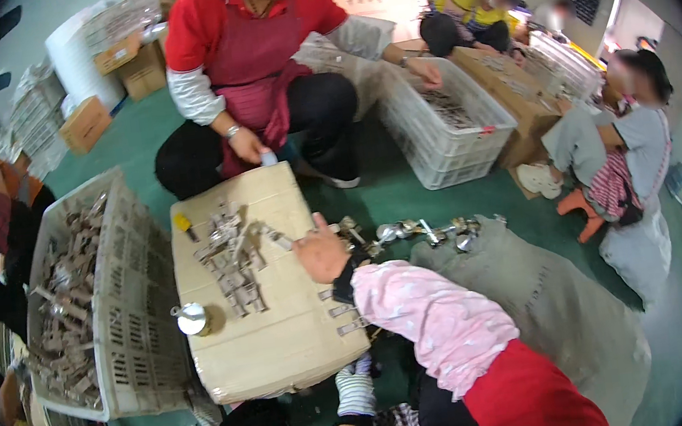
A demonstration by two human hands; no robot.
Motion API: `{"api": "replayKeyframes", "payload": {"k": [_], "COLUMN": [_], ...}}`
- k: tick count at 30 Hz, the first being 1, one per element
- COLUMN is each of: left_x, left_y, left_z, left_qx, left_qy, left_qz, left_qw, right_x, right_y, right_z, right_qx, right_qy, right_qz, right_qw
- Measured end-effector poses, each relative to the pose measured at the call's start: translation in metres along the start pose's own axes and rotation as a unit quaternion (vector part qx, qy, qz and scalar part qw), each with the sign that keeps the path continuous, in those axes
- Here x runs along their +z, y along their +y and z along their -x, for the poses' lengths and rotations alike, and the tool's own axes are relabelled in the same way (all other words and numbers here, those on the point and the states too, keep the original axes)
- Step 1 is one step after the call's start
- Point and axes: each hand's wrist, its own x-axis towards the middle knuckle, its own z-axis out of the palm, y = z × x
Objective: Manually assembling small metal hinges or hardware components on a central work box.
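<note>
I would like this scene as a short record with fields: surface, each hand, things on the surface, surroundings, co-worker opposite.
Surface: cardboard
Right hand: over its right side, near a metal piece; grip unclear
Left hand: striped covering, by the near edge; grip unclear
On surface: metal parts, yellow item, round item at left edge
Left: crate with many metal parts
Right: grey sack
Opposite: co-worker, red apron

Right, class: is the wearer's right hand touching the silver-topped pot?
Apart: the head view shows cardboard and metal pieces between the right hand and the pot.
</note>
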Motion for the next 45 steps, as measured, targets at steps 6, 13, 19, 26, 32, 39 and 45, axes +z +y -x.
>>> {"api": "replayKeyframes", "payload": {"k": [6, 13, 19, 26, 32, 39, 45], "left_x": [-0.035, 0.008, -0.034, -0.023, -0.021, -0.018, -0.016], "left_y": [-0.041, -0.008, -0.017, -0.025, -0.035, -0.038, -0.037], "left_z": [-0.023, -0.003, -0.014, -0.011, -0.002, -0.008, -0.014], "left_qx": [0.077, 0.016, 0.094, -0.081, -0.024, -0.044, -0.010], "left_qy": [0.014, 0.017, 0.061, 0.035, 0.049, 0.051, 0.051], "left_qz": [-0.064, -0.037, -0.291, -0.153, -0.128, -0.110, -0.100], "left_qw": [0.995, 0.999, 0.950, 0.984, 0.990, 0.992, 0.994], "right_x": [-0.043, -0.032, 0.071, 0.154, 0.216, 0.225, 0.199], "right_y": [0.054, 0.225, 0.239, 0.278, 0.283, 0.281, 0.275], "right_z": [-0.009, 0.143, 0.222, 0.251, 0.242, 0.234, 0.255], "right_qx": [0.183, 0.337, 0.390, 0.570, 0.570, 0.590, 0.500], "right_qy": [0.014, -0.023, -0.186, -0.179, -0.077, -0.050, 0.074], "right_qz": [-0.351, -0.124, -0.081, -0.066, -0.038, -0.077, -0.134], "right_qw": [0.918, 0.933, 0.898, 0.799, 0.817, 0.802, 0.852]}}
